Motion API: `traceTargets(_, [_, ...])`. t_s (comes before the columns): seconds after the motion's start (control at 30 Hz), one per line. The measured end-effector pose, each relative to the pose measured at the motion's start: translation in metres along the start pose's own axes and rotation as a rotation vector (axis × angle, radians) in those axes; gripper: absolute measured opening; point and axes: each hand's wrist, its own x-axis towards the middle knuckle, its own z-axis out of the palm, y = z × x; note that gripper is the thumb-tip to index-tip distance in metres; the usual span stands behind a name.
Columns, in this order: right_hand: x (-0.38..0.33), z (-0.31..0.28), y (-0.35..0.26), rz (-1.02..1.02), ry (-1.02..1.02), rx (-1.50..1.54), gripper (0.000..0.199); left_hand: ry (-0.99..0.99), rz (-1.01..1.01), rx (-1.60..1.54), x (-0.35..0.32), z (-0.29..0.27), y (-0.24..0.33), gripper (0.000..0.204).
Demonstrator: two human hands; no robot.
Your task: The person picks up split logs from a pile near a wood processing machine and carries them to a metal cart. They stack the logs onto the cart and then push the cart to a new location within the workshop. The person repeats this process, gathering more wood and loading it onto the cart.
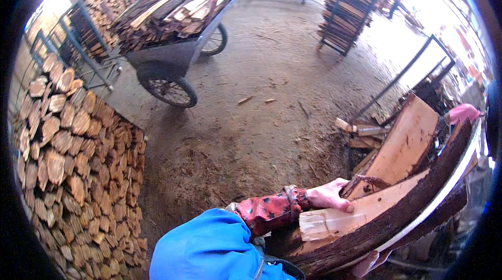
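Observation:
My left hand (329,194), in a red patterned sleeve (272,211), grips the near end of a pale split wood slab (361,220), its thumb on the upper face. Dark bark (408,225) runs along the slab's right side. From below, at the bottom right, the fingers of my right hand (370,264) curl against the barked wood; the rest of that hand is hidden. Just beyond my left hand, another broad, smooth slab (400,149) leans on the pile, with a torn bark strip (371,180) between the two.
A tall stack of cut wood pieces (78,170) stands on the left. Beyond it is a two-wheeled cart (162,60) loaded with slabs. A metal rack of wood (348,10) stands at the back right. Chips litter the floor (251,138). Something pink (463,113) shows past the slabs.

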Motion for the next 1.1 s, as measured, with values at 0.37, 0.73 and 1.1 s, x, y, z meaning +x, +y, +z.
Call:
traceTargets(0.37, [0.127, 0.14, 0.071, 0.179, -0.536, 0.278, 0.099, 0.515, 0.18, 0.226, 0.045, -0.087, 0.008, 0.071])
traceTargets(0.73, [0.123, 0.285, 0.087, 0.191, -0.829, 0.331, 0.109, 0.799, 0.363, 0.3, -0.033, -0.133, 0.061, 0.064])
traceTargets(1.1, [-0.004, 0.458, 0.032, 0.179, -0.976, 0.317, 0.098, 0.918, 0.419, 0.285, -0.191, -0.226, 0.173, 0.063])
